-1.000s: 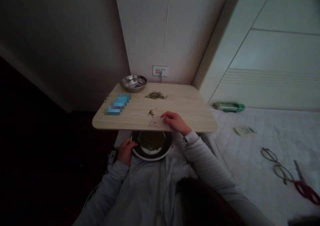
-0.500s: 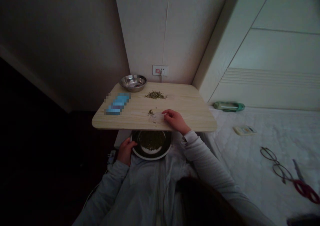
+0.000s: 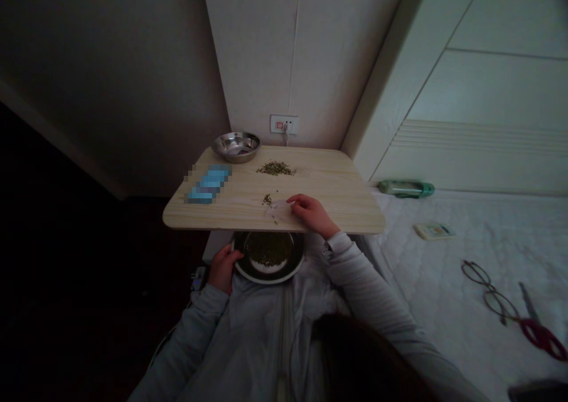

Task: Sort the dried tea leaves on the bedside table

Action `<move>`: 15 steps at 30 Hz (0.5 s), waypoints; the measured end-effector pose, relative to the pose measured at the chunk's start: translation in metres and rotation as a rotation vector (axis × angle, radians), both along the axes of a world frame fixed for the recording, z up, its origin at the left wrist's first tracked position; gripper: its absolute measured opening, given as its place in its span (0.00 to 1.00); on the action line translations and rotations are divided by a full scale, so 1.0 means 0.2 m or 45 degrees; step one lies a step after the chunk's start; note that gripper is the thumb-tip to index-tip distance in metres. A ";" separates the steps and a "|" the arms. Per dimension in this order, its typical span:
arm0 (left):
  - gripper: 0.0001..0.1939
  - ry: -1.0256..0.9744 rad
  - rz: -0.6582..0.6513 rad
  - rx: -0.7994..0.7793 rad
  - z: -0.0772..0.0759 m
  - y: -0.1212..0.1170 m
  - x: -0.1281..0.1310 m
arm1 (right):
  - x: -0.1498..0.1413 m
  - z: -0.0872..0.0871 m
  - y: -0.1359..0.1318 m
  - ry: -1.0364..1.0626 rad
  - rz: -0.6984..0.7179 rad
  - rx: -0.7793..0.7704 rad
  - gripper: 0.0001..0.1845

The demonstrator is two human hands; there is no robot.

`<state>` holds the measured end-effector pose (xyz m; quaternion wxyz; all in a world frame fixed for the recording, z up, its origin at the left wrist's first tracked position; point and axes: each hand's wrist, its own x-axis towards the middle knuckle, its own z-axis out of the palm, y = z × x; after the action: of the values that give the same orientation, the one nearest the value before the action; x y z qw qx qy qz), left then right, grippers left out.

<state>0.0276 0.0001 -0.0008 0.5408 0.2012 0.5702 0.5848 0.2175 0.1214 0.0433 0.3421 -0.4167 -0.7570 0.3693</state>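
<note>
My left hand [image 3: 223, 270] grips the left rim of a round plate [image 3: 268, 282], its thumb over the edge. Small dark green grains or dried bits [image 3: 268, 248] cover much of the plate, which sits at my lap below the table's front edge. Over the light wooden table [image 3: 337, 183], my right hand [image 3: 313, 215] pinches a thin, translucent whitish sheet [image 3: 278, 209]; its exact kind is unclear. A little cluster of green bits [image 3: 267, 199] lies just beyond the sheet's left part. Farther back spreads a larger pile of the same bits [image 3: 276, 169].
A steel bowl [image 3: 236, 147] stands at the table's back left, with a blurred-out blue object [image 3: 208, 184] before it. On the white bed at right lie a green bottle [image 3: 406, 189], a pale box-like item [image 3: 433, 231], glasses [image 3: 490, 292] and red-handled scissors [image 3: 542, 337]. A wall socket [image 3: 284, 124] is behind.
</note>
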 end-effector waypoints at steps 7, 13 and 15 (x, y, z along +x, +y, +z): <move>0.07 0.013 -0.006 -0.001 0.02 0.00 0.01 | 0.00 0.00 0.00 -0.002 -0.058 0.045 0.15; 0.05 0.029 0.003 -0.009 0.02 0.00 0.01 | 0.00 -0.01 0.01 -0.016 -0.033 0.031 0.15; 0.05 0.020 0.002 -0.001 0.02 0.00 0.01 | 0.00 -0.01 0.01 -0.007 -0.027 0.014 0.15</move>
<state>0.0287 -0.0003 0.0028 0.5359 0.2053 0.5748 0.5834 0.2168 0.1234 0.0405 0.3461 -0.4240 -0.7555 0.3602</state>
